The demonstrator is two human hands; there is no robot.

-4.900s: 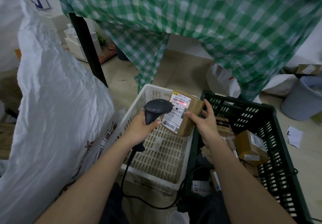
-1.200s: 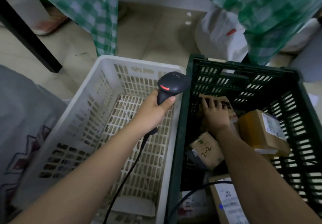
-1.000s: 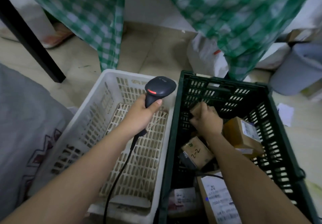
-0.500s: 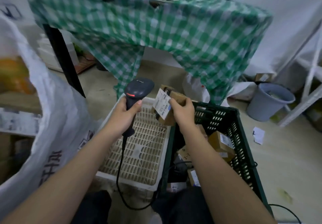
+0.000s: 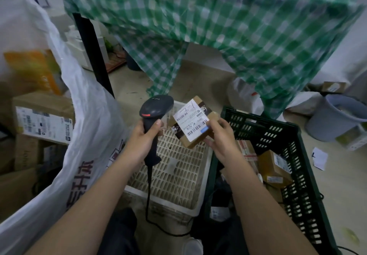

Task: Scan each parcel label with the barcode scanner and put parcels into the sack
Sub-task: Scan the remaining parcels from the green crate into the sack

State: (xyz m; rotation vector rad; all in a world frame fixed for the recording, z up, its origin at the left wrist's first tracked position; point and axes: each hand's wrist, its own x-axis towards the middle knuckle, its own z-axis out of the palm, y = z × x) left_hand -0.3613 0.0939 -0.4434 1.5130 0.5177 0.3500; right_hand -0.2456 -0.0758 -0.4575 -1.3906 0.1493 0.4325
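**Parcel presented to scanner above white crate**

Left hand [image 5: 143, 139] wrapped round handle of barcode scanner [image 5: 155, 109], thumb across front, head just left of parcel [image 5: 195, 121]. Right hand [image 5: 219, 138] pinching parcel by right edge, thumb on white label [image 5: 191, 120], label tilted up. Both held over far end of white crate [image 5: 174, 172]. Sack [image 5: 85, 131] left of crate; green crate [image 5: 294, 167] of further parcels right.

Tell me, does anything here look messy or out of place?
A little. A loose white paper scrap lies on the floor right of the green crate, and the parcels inside that crate sit jumbled at angles. Nothing looks spilled or damaged.
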